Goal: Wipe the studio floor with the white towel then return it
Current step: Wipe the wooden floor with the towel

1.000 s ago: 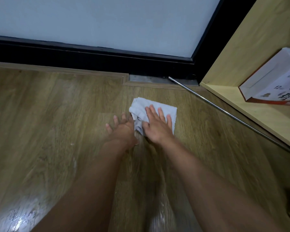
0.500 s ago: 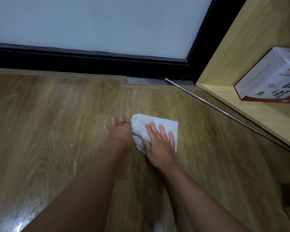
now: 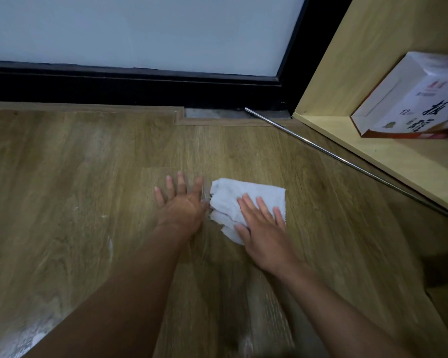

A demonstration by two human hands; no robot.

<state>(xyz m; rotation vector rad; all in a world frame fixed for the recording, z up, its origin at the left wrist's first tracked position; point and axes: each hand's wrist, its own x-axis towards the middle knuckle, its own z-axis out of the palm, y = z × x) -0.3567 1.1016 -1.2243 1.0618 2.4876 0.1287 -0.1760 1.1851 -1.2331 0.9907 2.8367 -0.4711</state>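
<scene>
Two bare forearms enter from the bottom edge. No sleeve covers them, and the wrists carry no watch or band. The left hand (image 3: 183, 206) and the right hand (image 3: 263, 232) wear no gloves; the fingers (image 3: 260, 205) carry no rings, and the nails are short.

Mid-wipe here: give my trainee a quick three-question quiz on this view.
1. True or false: the right hand lies flat on the white towel.
2. The left hand rests on: A) the towel, B) the bare floor, C) the shelf.
3. Fill in: the printed box sits on the ____.

Key: 1 true; 2 B; 3 shelf.
</scene>
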